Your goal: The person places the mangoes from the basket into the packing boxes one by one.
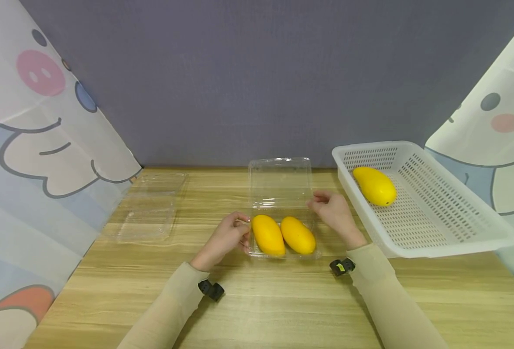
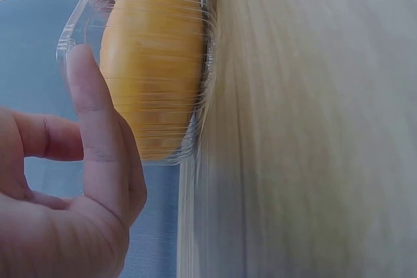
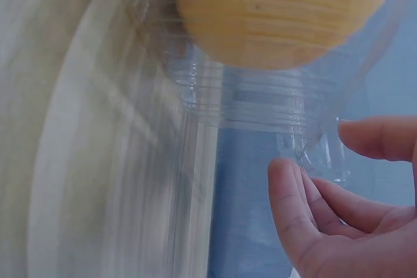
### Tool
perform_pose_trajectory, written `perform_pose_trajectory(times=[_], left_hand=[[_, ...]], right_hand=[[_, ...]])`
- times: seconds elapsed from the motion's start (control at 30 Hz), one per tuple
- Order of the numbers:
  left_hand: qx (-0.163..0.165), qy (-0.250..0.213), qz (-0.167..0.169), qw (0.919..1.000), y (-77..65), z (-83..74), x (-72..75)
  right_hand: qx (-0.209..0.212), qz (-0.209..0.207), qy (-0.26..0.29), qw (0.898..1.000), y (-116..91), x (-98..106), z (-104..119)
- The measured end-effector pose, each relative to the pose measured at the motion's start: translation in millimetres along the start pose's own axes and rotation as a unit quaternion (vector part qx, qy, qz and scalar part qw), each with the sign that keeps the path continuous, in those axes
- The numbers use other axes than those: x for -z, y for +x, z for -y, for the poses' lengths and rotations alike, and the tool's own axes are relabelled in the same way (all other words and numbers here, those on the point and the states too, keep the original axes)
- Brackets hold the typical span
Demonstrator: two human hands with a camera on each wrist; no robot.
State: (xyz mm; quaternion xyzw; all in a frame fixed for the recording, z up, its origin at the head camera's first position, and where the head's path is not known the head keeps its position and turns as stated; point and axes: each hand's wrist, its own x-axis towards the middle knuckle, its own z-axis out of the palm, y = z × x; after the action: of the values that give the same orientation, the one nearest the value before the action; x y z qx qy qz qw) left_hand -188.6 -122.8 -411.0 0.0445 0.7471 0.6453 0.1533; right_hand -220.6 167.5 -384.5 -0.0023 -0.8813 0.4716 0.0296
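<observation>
A clear plastic clamshell box [image 1: 257, 254] lies on the table with its lid [image 1: 280, 182] raised at the back. Two yellow mangoes, a left one [image 1: 267, 235] and a right one [image 1: 298, 235], lie side by side in its base. My left hand [image 1: 228, 237] is at the box's left side; in the left wrist view a straight fingertip [image 2: 83, 63] touches the rim. On the opposite side, my right hand [image 1: 333, 211] is beside the hinge corner. In the right wrist view its thumb and fingers stand apart around that corner, and whether they touch the plastic is unclear.
To the right stands a white perforated basket [image 1: 453, 252] with one mango [image 1: 375, 186] inside. Another clear clamshell box [image 1: 148, 218] lies open at the left of the table [image 1: 257, 310]. A grey panel [image 1: 274, 82] rises behind the table.
</observation>
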Motion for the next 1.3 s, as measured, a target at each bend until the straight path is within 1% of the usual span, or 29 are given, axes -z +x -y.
perform_pose_trajectory(times=[0.13, 0.33, 0.53, 0.9, 1.2, 1.3], left_hand=[[0.003, -0.001, 0.001, 1.0000, 1.4, 1.7, 0.2], [0.002, -0.002, 0.002, 1.0000, 1.5, 1.5, 0.4], [0.003, -0.003, 0.002, 1.0000, 1.1, 1.1, 0.3], [0.005, -0.008, 0.004, 0.9999, 1.7, 1.2, 0.4], [0.006, -0.006, 0.002, 1.0000, 2.6, 2.3, 0.4], [0.007, -0.005, 0.002, 1.0000, 2.4, 2.2, 0.5]], right_hand=[[0.009, -0.009, 0.015, 1.000, -0.6, -0.3, 1.4], [0.024, -0.022, 0.021, 0.999, -1.9, 0.2, 5.1], [0.022, -0.024, 0.036, 0.999, -3.7, 2.2, 9.4], [0.033, -0.044, 0.078, 0.995, -7.7, 5.3, 17.5], [0.061, -0.081, 0.103, 0.990, -13.3, 10.6, 26.8], [0.067, -0.092, 0.122, 0.986, -15.4, 12.5, 30.2]])
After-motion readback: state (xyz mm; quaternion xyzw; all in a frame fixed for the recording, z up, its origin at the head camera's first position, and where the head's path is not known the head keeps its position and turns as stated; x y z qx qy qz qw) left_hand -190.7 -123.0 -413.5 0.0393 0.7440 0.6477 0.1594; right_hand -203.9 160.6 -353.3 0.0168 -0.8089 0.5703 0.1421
